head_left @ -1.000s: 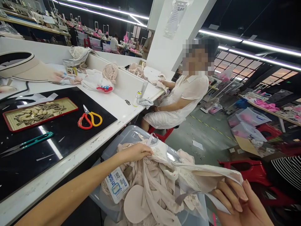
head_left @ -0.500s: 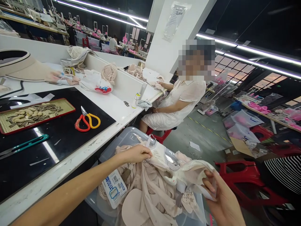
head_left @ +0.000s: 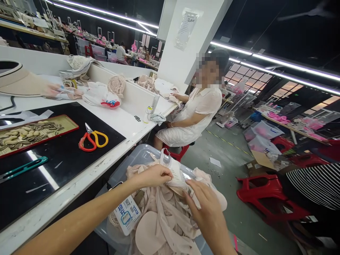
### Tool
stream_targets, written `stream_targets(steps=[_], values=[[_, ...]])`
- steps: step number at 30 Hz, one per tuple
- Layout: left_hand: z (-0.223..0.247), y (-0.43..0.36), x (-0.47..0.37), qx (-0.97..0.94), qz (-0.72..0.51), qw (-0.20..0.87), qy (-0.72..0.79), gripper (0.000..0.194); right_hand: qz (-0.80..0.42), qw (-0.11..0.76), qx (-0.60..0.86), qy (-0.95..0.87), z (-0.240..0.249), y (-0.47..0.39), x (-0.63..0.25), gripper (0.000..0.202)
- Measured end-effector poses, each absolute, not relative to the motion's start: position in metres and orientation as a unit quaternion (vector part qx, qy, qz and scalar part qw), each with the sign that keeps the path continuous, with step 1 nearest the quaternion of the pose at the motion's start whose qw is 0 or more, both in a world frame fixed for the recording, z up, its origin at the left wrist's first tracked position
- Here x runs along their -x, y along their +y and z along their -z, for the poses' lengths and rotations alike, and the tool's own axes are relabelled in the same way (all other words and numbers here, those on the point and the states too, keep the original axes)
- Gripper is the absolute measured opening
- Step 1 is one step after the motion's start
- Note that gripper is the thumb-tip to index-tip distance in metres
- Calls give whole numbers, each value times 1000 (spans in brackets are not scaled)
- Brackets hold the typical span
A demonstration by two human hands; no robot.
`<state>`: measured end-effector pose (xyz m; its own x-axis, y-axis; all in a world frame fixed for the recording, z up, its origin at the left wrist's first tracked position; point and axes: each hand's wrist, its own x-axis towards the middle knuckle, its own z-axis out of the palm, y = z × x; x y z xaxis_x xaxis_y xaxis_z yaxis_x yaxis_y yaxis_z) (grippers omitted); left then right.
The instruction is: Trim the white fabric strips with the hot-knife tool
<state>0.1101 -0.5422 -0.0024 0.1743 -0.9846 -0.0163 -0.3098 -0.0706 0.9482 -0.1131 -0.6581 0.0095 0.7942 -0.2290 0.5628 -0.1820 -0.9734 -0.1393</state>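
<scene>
My left hand (head_left: 152, 175) pinches a pale beige lace garment (head_left: 177, 174) over a clear plastic bin (head_left: 138, 156) full of beige fabric pieces and foam cups (head_left: 164, 219). My right hand (head_left: 205, 210) presses down on the same garment, folded against the pile close to my left hand. A white and blue packet (head_left: 124, 214) lies at the bin's left edge.
A white worktable (head_left: 117, 120) with a black mat carries orange and yellow scissors (head_left: 92, 139), teal thread snips (head_left: 25, 166) and a red-rimmed tray of seeds (head_left: 32, 131). A seated person in white (head_left: 196, 113) works further along. Red stools (head_left: 262, 193) stand on the right.
My right hand has swung left from the far right, bringing the stretched-out garment together onto the pile beside my left hand. The view has shifted slightly right.
</scene>
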Motion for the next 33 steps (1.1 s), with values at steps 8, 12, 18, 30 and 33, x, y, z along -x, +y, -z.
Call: stream_targets(steps=[8,12,18,30,33], values=[[5,-537,-107,-625,378,443,-520,21,246,208,930,179,1,-656,90,27],[4,-539,-109,-617,372,444,-533,22,222,263,913,220,-15,-657,84,30],[-6,-539,-104,-617,338,435,-562,28,199,339,877,278,-24,-657,79,37],[-3,-538,-98,-675,239,432,-547,12,199,442,817,313,-19,-663,75,52],[0,-538,-103,-660,298,468,-507,14,188,464,807,313,-19,-665,74,55]])
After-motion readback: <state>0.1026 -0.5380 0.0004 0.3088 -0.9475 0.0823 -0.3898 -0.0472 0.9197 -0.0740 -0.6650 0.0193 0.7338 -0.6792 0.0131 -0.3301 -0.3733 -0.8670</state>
